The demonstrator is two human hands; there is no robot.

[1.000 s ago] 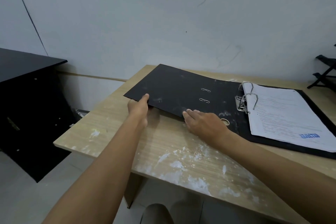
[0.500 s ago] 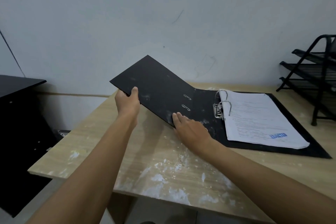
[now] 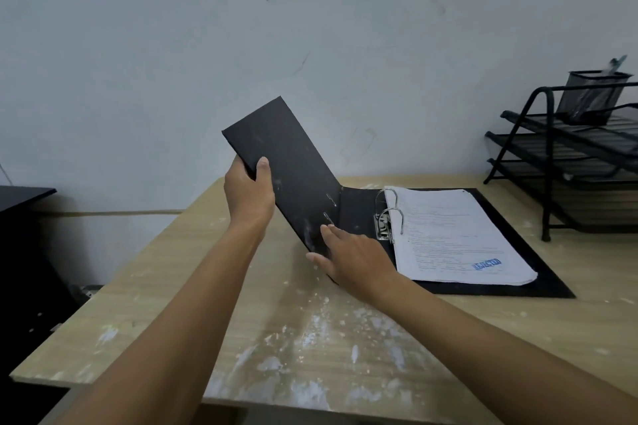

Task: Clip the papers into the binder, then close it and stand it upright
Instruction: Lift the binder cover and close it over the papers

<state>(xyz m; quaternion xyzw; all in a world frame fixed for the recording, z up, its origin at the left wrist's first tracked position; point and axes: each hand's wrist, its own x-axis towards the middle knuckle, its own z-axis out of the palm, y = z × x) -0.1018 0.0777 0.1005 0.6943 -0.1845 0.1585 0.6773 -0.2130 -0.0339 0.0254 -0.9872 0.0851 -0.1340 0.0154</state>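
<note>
A black lever-arch binder (image 3: 348, 214) lies open on the wooden desk (image 3: 241, 328). Its left cover (image 3: 286, 166) is raised steeply, tilted up and to the left. My left hand (image 3: 248, 193) grips that cover's near edge, thumb on the inner face. My right hand (image 3: 352, 259) rests with fingers spread on the cover's lower part beside the spine. A stack of white printed papers (image 3: 455, 238) with a blue stamp sits on the metal rings (image 3: 390, 210), which look closed, over the back cover (image 3: 538, 283).
A black tiered wire tray (image 3: 566, 155) stands at the desk's back right, with a mesh pen holder (image 3: 593, 97) on top. A dark cabinet (image 3: 20, 252) is to the left, below the desk. The wall (image 3: 310, 28) runs close behind. White paint smears mark the desk's front.
My left hand has lifted the front cover from almost flat to a steep tilt. My right hand has stayed near the spine. The view has shifted left, showing more of the wire tray.
</note>
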